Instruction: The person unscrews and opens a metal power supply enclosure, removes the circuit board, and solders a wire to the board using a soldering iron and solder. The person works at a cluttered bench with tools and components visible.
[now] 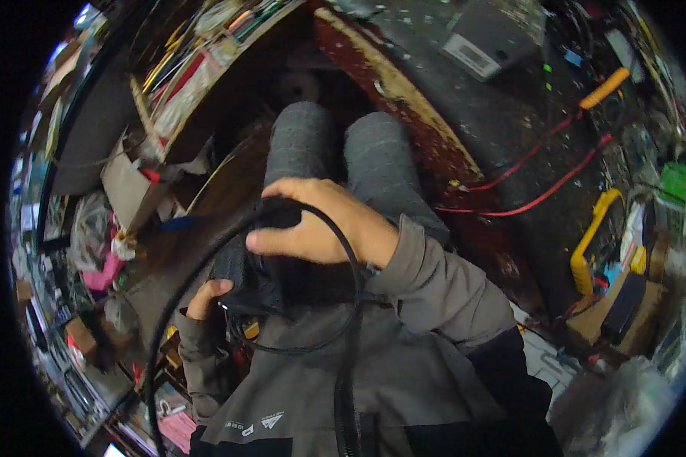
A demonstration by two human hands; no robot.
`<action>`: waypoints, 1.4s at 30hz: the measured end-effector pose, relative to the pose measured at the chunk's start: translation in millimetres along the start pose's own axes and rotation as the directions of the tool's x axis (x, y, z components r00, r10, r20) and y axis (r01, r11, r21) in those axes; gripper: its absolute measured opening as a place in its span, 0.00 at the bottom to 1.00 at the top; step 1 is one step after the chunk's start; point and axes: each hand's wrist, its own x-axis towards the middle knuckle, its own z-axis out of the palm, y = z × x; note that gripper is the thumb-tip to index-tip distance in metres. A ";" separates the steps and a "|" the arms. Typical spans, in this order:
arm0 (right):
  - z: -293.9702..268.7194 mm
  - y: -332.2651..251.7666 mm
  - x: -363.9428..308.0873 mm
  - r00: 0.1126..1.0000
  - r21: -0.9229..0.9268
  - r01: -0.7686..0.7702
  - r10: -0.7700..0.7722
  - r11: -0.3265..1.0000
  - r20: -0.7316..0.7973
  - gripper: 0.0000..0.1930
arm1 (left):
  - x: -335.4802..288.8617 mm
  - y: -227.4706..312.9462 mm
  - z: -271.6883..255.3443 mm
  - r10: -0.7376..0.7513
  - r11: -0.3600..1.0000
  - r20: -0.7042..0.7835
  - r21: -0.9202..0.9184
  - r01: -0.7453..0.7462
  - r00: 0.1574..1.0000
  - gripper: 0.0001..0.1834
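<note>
Here we are, one black object (263, 291) above our lap, blurred, its long axis seeming to slant from lower left up toward our two knees (301, 133). Our right hand (320, 225) clasps its upper end, one black cable (165, 326) looping across; our left thumb meets its lower edge, but with those fingers hidden, we can't tell the left hand's (204, 301) grip.

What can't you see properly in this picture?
In the head view:
Left hand: most of its fingers are out of sight, seemingly under or behind the black thing.
What the black thing is: too dark and blurred to tell, and the right hand covers part of it.
Black cable: the lower edge cuts it off, so where it leads is unseen.
Clutter along the left rim: too small and blurred to name.
</note>
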 end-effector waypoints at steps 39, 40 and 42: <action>56.0 159.3 -252.8 0.071 -0.001 -0.997 0.945 0.075 -0.319 0.12 | 105.0 -20.3 56.0 -0.284 0.819 0.135 0.548 0.167 0.949 0.18; 57.1 157.4 -253.9 0.073 -0.005 -0.997 0.946 0.075 -0.317 0.12 | 101.0 -16.9 53.9 -0.292 0.811 0.153 0.562 0.160 0.944 0.18; 58.7 153.3 -256.3 0.076 -0.016 -0.997 0.943 0.075 -0.323 0.13 | 89.4 -10.7 46.7 -0.323 0.790 0.207 0.597 0.142 0.923 0.18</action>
